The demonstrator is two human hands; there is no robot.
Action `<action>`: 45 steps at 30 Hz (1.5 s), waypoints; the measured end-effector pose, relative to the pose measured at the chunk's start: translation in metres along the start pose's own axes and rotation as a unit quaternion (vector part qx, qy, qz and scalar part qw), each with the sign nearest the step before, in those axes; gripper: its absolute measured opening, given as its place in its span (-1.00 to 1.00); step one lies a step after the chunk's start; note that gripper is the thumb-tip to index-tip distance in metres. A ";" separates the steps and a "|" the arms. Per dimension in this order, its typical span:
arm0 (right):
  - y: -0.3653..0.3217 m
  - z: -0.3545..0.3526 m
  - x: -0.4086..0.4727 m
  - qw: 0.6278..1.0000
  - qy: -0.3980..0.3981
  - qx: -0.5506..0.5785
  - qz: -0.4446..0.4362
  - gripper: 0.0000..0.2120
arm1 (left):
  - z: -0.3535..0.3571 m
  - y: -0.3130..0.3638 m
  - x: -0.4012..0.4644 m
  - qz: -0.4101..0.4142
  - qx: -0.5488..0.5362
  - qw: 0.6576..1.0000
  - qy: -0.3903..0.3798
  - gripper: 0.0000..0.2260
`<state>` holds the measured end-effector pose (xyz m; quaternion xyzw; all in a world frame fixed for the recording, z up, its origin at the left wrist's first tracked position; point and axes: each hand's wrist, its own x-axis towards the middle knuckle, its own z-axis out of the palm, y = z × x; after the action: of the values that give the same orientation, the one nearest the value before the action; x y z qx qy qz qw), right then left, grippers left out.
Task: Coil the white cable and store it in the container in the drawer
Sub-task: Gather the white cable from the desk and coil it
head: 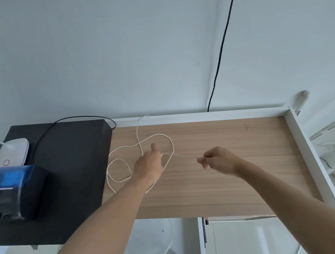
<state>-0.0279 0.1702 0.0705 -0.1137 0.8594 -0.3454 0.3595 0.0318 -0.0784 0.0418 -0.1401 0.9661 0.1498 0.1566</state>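
The white cable lies in loose loops on the wooden desk top, with one end running up over the back rim. My left hand pinches the cable near the loops. My right hand pinches it farther right, and a short blurred stretch of cable runs taut between the two hands. Below the desk edge a clear round container shows, beside a white drawer front. Whether the container sits inside a drawer I cannot tell.
A black board at the left carries a blue-lidded label printer and a white device. A black cable hangs down the wall. The desk has a raised white rim at back and right.
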 end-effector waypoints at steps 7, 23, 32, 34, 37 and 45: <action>-0.059 0.032 -0.034 0.909 -0.134 0.394 -0.010 -0.61 | -0.019 -0.041 -0.026 0.021 -0.062 0.996 0.054 -0.78; -0.134 0.114 -0.063 0.765 0.020 0.632 -0.122 -0.62 | -0.041 -0.091 -0.205 0.201 -0.201 0.958 -0.037 -0.80; -0.163 0.123 -0.133 0.888 -0.096 0.416 -0.171 -0.69 | -0.162 -0.081 -0.261 0.228 -0.342 0.912 0.007 -0.74; -0.171 0.122 -0.146 0.899 -0.112 0.370 -0.205 -0.67 | -0.178 -0.079 -0.259 0.234 -0.358 0.903 0.038 -0.76; -0.183 0.120 -0.161 0.899 -0.137 0.339 -0.242 -0.68 | -0.190 -0.080 -0.246 0.227 -0.381 0.892 0.083 -0.75; -0.203 0.123 -0.183 0.811 -0.218 0.487 -0.240 -0.69 | -0.164 -0.091 -0.219 0.153 -0.527 0.827 0.124 -0.83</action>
<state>0.1782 0.0394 0.2446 -0.1981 0.4232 -0.7602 0.4515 0.2173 -0.1673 0.2433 -0.0695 0.7607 0.6394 -0.0871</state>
